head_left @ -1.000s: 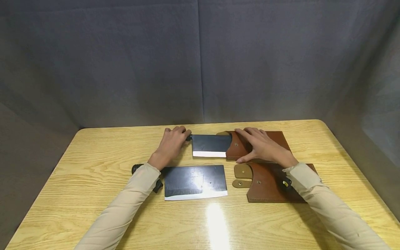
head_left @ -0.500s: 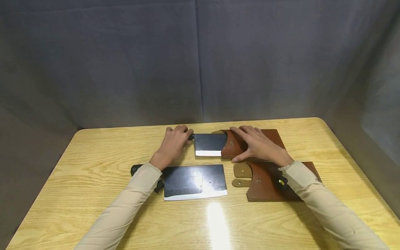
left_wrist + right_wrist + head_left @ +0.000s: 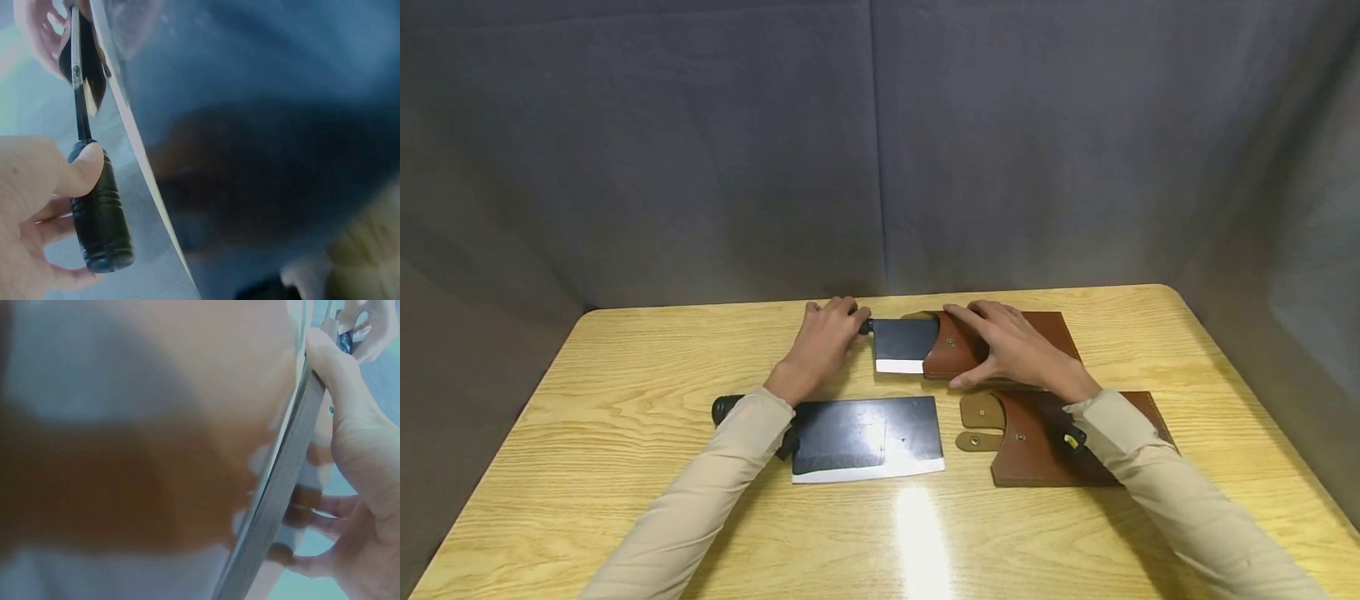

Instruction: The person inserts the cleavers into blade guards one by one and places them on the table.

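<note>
In the head view my left hand (image 3: 824, 340) reaches to the far middle of the table and grips the handle of a cleaver with a dark blade (image 3: 906, 340). Its ribbed black handle (image 3: 103, 212) lies between thumb and fingers in the left wrist view. The blade's front part is hidden inside a brown leather sheath (image 3: 949, 358). My right hand (image 3: 1018, 348) holds that sheath, the thumb (image 3: 337, 378) along the near edge and the fingers spread over its top.
A larger cleaver (image 3: 865, 437) lies nearer, its handle partly behind my left sleeve (image 3: 730, 454). Right of it is a second leather sheath (image 3: 1037, 450) with its tan flaps (image 3: 981, 410) unfastened. A grey curtain (image 3: 880, 150) stands behind the wooden table (image 3: 820, 533).
The cleaver has moved right, deeper into the sheath, and less of its blade shows. My left hand has moved right with it. The sheath and right hand have shifted slightly left.
</note>
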`<action>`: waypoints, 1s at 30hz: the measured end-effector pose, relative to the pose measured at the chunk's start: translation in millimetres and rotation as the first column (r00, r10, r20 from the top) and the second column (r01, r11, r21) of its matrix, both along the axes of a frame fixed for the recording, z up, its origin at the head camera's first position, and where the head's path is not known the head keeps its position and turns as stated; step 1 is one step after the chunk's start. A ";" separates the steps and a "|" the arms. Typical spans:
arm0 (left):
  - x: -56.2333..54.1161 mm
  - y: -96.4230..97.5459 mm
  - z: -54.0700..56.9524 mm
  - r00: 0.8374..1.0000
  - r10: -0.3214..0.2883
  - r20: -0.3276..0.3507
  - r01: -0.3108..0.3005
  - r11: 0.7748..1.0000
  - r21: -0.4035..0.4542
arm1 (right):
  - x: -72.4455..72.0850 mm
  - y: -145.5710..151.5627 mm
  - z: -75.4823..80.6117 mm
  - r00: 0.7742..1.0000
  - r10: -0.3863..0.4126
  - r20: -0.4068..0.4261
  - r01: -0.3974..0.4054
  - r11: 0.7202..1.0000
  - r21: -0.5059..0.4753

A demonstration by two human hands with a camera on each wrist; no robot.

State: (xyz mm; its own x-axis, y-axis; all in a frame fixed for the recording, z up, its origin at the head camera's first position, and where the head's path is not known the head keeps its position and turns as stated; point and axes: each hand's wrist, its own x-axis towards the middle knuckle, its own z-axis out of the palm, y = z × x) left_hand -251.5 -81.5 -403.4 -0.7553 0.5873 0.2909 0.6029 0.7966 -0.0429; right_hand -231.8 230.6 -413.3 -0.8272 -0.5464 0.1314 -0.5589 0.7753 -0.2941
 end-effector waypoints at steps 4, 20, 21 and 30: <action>0.4 4.4 1.6 1.000 -0.005 0.010 0.005 1.000 -0.001 | 0.2 -5.2 2.2 1.000 0.010 -0.011 -0.010 1.000 0.002; 2.2 8.8 3.6 1.000 0.018 -0.010 -0.019 0.998 -0.052 | 1.8 -23.6 2.8 0.999 0.015 -0.041 -0.015 1.000 -0.008; 2.3 8.8 3.8 1.000 0.020 -0.012 -0.021 0.998 -0.055 | 1.9 -25.0 3.2 0.999 0.017 -0.045 -0.017 1.000 -0.006; 2.8 13.1 4.3 1.000 0.016 -0.009 -0.016 0.998 -0.066 | 0.4 -39.5 2.9 0.991 0.052 -0.119 -0.053 0.999 -0.003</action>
